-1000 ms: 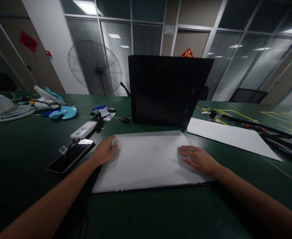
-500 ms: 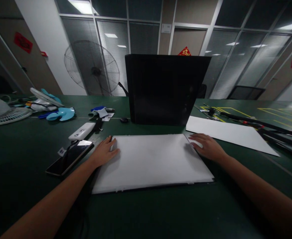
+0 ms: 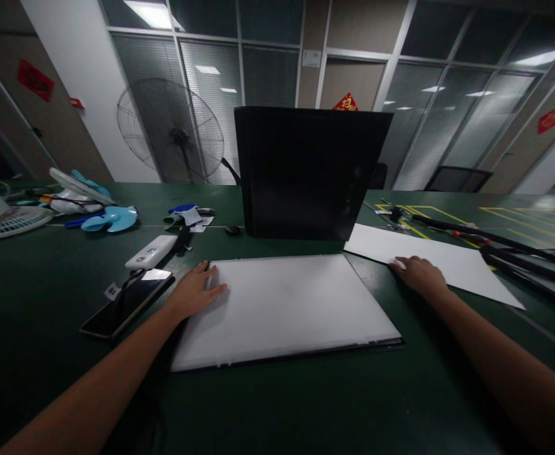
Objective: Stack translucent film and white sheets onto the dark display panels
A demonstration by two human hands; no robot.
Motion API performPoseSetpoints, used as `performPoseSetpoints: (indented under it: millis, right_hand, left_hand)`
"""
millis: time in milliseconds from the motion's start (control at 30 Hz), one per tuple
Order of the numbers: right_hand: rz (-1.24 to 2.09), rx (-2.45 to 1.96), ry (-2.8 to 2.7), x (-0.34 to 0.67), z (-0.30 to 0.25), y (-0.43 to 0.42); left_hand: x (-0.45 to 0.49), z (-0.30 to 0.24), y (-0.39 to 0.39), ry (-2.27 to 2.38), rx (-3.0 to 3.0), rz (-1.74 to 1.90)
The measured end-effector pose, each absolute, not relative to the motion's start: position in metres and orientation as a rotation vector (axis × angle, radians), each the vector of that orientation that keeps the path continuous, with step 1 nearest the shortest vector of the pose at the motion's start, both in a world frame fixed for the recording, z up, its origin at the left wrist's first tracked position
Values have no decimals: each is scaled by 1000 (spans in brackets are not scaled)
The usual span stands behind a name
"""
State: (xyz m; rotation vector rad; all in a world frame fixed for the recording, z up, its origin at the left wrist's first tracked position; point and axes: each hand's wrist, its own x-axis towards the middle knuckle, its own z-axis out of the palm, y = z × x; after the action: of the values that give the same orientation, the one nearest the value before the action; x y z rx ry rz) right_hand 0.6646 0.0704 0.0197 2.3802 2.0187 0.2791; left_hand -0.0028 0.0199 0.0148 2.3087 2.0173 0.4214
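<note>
A white rectangular panel point(image 3: 281, 309) with a thin dark edge along its near side lies flat in front of me. My left hand point(image 3: 194, 292) rests on its left edge near the far corner, fingers spread, thumb on the white surface. To the right, my right hand point(image 3: 419, 276) is off the panel, at the near edge of a second, plain white sheet point(image 3: 466, 268). Its fingers are closed together, with a small white piece point(image 3: 398, 264) at the fingertips, too small to name.
A large black box-like case point(image 3: 310, 174) stands behind the panel. On the left lie a phone point(image 3: 125, 306), a white device point(image 3: 151, 253), blue fan blades point(image 3: 111, 219) and a white fan grille point(image 3: 16, 224). Long black strips point(image 3: 523, 268) lie on the green table point(image 3: 277, 404) at right.
My right hand has moved from the panel's right edge rightward to the white sheet, the small white piece moving with it. My left hand stays on the panel. The view has shifted slightly.
</note>
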Motion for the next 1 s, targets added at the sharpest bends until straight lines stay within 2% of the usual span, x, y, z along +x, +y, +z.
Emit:
performPoseSetpoints:
  millis: [333, 767, 1000]
  right_hand:
    - [396, 2189, 2022, 618, 40, 49]
    - [377, 2226, 1988, 611, 58, 37]
    - [420, 1984, 2204, 573, 56, 24]
  left_hand:
    - [0, 19, 16, 2029, 2362, 336]
    - [1, 20, 15, 2034, 2391, 296]
    - [-1, 17, 16, 2036, 2402, 293]
